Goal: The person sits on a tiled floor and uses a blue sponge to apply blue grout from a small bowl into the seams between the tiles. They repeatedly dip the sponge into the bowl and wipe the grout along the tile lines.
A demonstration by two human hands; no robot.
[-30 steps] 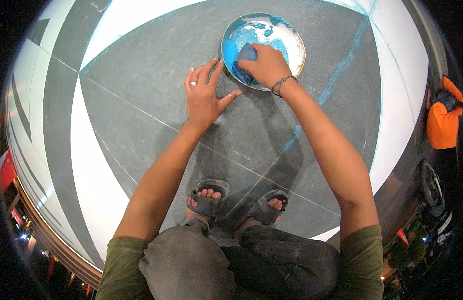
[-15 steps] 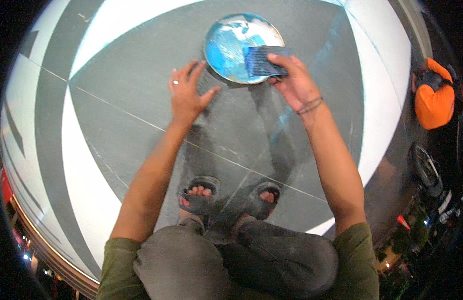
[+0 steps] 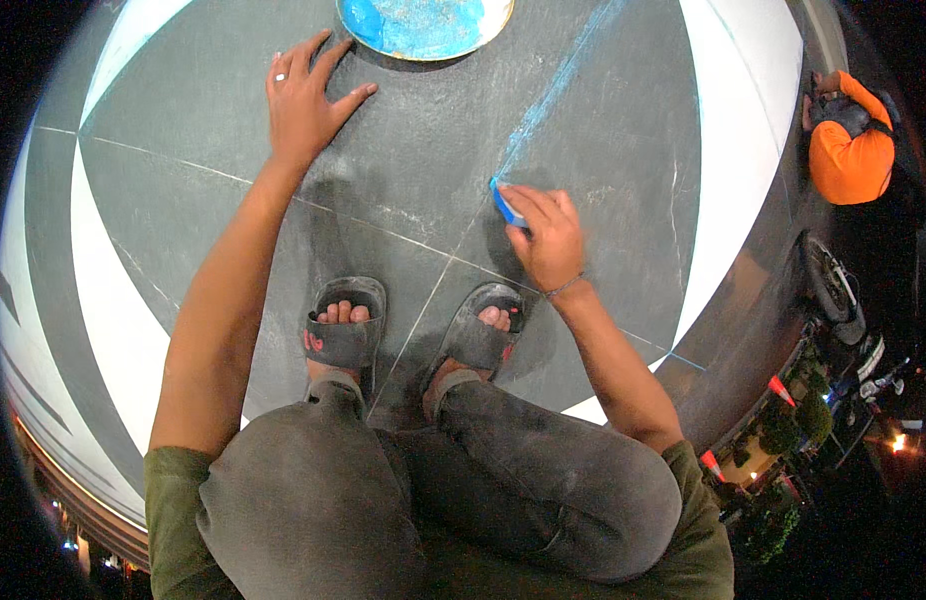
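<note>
I am squatting on a grey and white tiled floor (image 3: pixel 233 230). My left hand (image 3: pixel 303 100) lies flat on the grey tile with fingers spread, a ring on one finger, just left of a round pan (image 3: pixel 423 25) holding blue paste. My right hand (image 3: pixel 545 235) grips a blue sponge (image 3: pixel 505 205) and presses it onto the joint between two tiles. A blue smear (image 3: pixel 553 95) runs along that joint from the sponge toward the top. My feet in grey sandals (image 3: pixel 348 330) stand below both hands.
A person in an orange top (image 3: pixel 848 150) crouches at the right edge of the floor. Beyond the floor's rim at the lower right lie dark ground, plants and small lights (image 3: pixel 833 400). White curved tile bands (image 3: pixel 743 130) flank the grey area.
My right hand has left the pan with the sponge and come down to the tile joint near my right foot. The view has tilted so the pan sits at the top edge.
</note>
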